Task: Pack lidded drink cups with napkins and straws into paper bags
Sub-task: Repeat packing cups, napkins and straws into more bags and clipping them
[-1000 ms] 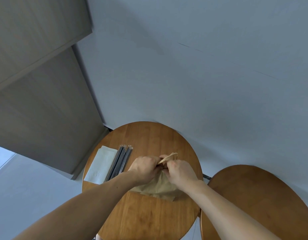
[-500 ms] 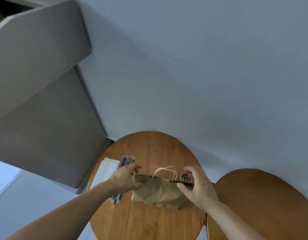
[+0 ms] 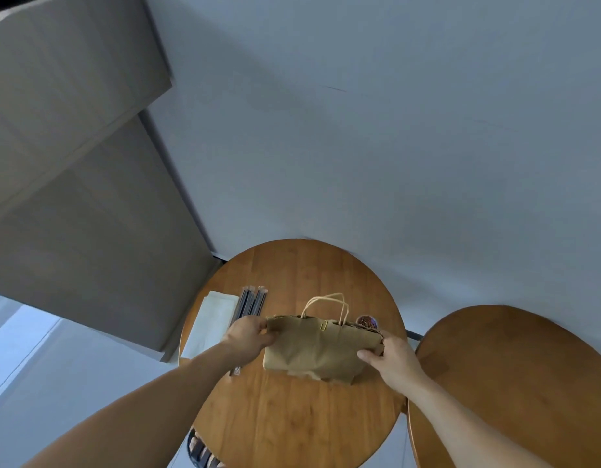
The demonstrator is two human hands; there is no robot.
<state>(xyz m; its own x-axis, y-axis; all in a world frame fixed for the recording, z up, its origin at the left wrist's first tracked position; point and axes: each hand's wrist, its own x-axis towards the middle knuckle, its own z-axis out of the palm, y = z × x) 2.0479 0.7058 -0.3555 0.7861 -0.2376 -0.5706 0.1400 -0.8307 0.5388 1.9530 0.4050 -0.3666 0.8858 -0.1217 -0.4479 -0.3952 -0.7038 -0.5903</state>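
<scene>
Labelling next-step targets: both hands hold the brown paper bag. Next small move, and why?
Probably lift the brown paper bag and shift it to the round wooden table on the right: left hand and right hand each grip a top corner, and a gold clip sits on its closed top edge.

Your left hand [image 3: 248, 334] pinches the upper left corner of the paper bag [image 3: 317, 349], fingers curled. Your right hand [image 3: 393, 359] grips its right edge, thumb on the near face; both bare forearms reach forward.
</scene>
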